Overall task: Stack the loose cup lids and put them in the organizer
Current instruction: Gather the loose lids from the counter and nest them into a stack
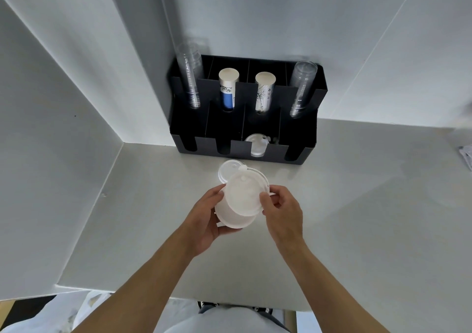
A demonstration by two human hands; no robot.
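My left hand (pixel 204 217) cradles a stack of translucent white cup lids (pixel 236 219) from below and the left. My right hand (pixel 282 210) pinches the edge of the top lid (pixel 244 194), which sits tilted over the stack. Loose lids (pixel 228 170) lie on the table just behind the held stack. The black organizer (pixel 301 154) stands against the wall beyond them. One of its front slots, third from the left, holds several lids (pixel 256 145).
The organizer's back compartments hold two stacks of clear cups (pixel 190 77) (pixel 302 87) and two stacks of paper cups (pixel 227 87) (pixel 264 91). White walls close in on the left and behind. The grey table (pixel 357 205) extends to the right.
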